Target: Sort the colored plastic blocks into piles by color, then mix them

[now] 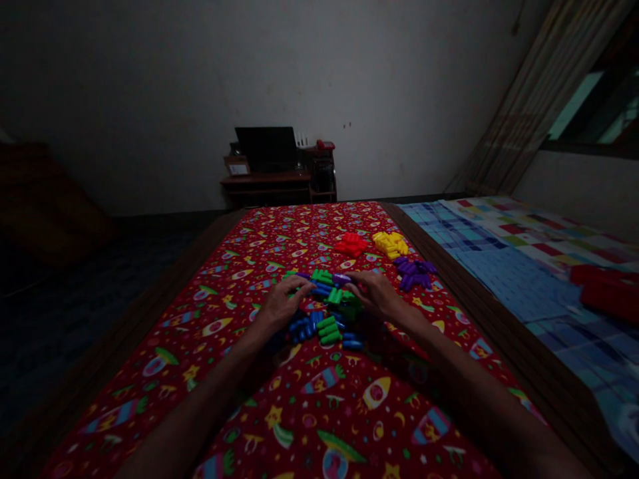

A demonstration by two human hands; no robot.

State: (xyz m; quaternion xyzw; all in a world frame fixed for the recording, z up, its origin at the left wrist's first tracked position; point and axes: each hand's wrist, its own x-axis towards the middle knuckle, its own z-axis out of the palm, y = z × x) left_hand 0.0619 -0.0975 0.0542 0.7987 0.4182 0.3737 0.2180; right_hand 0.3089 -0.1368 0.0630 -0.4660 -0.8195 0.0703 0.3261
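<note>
A mixed pile of small plastic toy blocks lies between my hands, with green blocks (328,329) and blue blocks (305,326) made of short rounded bars. My left hand (283,303) is at the pile's left edge, fingers closed at a purple toy block (302,275) that is partly hidden. On the other side, my right hand (378,293) pinches another purple toy block (341,280) between thumb and fingers. Behind the hands are a red pile of blocks (352,244), a yellow pile (390,245) and a purple pile (414,273), each of one colour.
The blocks lie on a red cloth (299,412) printed with rockets and stars. Blue checked bedding (504,266) with red fabric (606,293) is on the right. A small desk (267,178) with a dark monitor (267,148) stands by the far wall. The room is dim.
</note>
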